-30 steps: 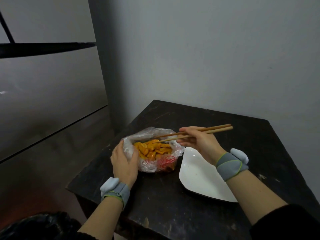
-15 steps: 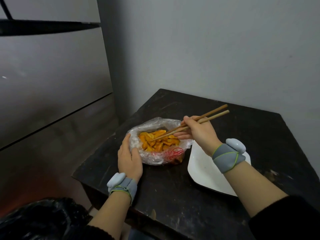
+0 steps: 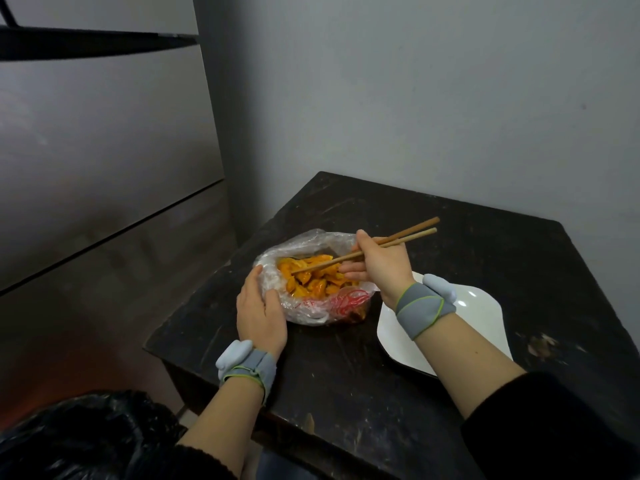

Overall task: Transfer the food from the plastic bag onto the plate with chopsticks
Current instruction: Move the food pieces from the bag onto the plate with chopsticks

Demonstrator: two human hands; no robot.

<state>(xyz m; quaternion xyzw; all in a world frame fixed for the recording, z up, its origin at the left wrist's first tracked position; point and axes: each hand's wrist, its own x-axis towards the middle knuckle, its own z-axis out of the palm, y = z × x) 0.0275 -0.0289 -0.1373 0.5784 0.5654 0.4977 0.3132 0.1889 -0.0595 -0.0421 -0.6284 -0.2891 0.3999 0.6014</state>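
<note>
My right hand (image 3: pixel 377 268) pinches the chopsticks (image 3: pixel 367 251), whose tips have dropped from above the bag's rim a second ago into the orange food (image 3: pixel 311 278) inside the open bag (image 3: pixel 304 306). My left hand (image 3: pixel 259 306) stays spread against the bag's left side, fingers curved on the plastic. The bag sits on the dark bench (image 3: pixel 346 368), just left of the white plate (image 3: pixel 478 317), which my right wrist partly covers; no food on its visible part
</note>
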